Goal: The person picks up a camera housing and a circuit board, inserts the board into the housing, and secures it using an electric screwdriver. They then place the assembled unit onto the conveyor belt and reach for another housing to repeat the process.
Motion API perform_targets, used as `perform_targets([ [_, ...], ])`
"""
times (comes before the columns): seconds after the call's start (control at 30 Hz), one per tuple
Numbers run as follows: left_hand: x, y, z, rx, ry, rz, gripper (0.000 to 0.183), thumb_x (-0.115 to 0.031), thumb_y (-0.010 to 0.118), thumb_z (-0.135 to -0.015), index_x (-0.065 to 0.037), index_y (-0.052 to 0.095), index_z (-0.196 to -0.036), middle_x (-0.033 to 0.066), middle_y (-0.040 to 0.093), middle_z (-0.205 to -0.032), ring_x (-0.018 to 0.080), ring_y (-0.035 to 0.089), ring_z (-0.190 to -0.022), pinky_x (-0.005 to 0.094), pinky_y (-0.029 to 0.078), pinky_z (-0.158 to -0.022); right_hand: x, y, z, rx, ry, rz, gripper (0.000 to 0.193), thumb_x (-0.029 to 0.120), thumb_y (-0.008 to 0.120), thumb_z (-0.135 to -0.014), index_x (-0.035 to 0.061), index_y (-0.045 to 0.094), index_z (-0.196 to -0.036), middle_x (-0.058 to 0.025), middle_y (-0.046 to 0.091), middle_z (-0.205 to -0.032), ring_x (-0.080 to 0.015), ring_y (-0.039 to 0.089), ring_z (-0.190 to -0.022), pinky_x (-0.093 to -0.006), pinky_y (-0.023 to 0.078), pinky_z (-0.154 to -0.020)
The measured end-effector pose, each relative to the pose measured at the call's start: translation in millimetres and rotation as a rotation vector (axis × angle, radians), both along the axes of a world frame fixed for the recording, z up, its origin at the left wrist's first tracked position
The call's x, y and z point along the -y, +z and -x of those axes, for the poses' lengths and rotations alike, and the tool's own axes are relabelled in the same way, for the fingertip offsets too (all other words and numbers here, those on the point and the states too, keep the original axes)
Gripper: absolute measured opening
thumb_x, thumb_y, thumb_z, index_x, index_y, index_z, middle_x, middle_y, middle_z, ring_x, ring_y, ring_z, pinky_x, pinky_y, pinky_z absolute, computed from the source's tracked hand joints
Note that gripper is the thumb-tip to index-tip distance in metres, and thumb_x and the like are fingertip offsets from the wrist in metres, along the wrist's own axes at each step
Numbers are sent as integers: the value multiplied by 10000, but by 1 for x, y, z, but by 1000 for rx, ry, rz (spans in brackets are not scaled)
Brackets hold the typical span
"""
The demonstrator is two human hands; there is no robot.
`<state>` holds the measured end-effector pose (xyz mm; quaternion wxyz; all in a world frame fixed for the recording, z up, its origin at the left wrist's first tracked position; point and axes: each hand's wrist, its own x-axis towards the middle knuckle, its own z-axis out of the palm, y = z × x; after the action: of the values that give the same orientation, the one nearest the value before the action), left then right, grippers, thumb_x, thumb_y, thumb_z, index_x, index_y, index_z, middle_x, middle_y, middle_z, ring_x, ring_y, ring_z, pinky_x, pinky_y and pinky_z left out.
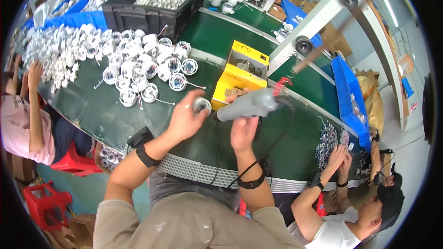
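My left hand grips a small round white housing with a dark inside, its open face turned up. In my right hand lies a grey electric screwdriver, held nearly level, its tip end pointing left toward the housing. A gap shows between the two; the tip itself is hard to make out. The tool hangs from a red coiled cord, and a black cable loops down from it. Just beyond my hands is a yellow box with small metal parts. Several similar white housings with wires sit on the green table to the left.
Farther left lies a large heap of white parts. A black crate of white pieces stands behind. White posts rise at the right, near a blue tray. Co-workers sit on both sides; the right one handles wired parts.
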<state>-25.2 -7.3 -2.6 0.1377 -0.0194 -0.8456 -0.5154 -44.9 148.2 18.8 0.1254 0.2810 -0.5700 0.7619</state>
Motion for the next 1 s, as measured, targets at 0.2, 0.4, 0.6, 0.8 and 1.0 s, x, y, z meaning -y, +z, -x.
perform_targets([
  [0.2, 48, 16, 17, -343, 490, 231, 934, -15, 735, -682, -49, 225, -1464, 291, 132, -1504, 489, 190, -1372, 507, 218, -1124, -43, 35, -5, -70, -269, 253, 612, 450, 490, -951, -16, 387, -1334, -132, 510, -1217, -275, 469, -1193, -439, 341, -1046],
  [0.4, 46, -7, 33, -382, 440, 524, 731, -117, 704, -742, -88, 389, -1401, 281, 271, -1464, 503, 192, -1363, 572, 190, -1109, -69, 135, -94, -229, 536, 314, 554, 648, 522, -871, 124, 660, -985, -129, 626, -960, -273, 624, -779, -385, 508, -636],
  [0.6, 50, -21, 31, -396, 298, 606, 542, -122, 663, -821, -18, 462, -1313, 154, 443, -1408, 394, 282, -1365, 481, 232, -1120, -39, 141, -108, -375, 855, 576, 644, 660, 537, -854, 65, 628, -1084, -163, 555, -1038, -228, 567, -746, -304, 494, -626],
  [0.8, 46, -21, 28, -369, 246, 559, 488, -102, 626, -846, -63, 488, -1312, 142, 468, -1379, 399, 300, -1348, 474, 225, -1123, -39, 146, -93, -436, 1009, 519, 759, 659, 514, -865, -21, 621, -1185, -203, 574, -1121, -186, 531, -819, -259, 493, -649],
  [1.0, 48, -18, 26, -355, 209, 540, 455, -62, 584, -855, -81, 504, -1302, 131, 485, -1365, 393, 296, -1352, 464, 225, -1123, -39, 155, -90, -580, 931, 628, 710, 672, 479, -875, 39, 641, -1154, -223, 553, -1147, -212, 556, -804, -290, 503, -647],
])
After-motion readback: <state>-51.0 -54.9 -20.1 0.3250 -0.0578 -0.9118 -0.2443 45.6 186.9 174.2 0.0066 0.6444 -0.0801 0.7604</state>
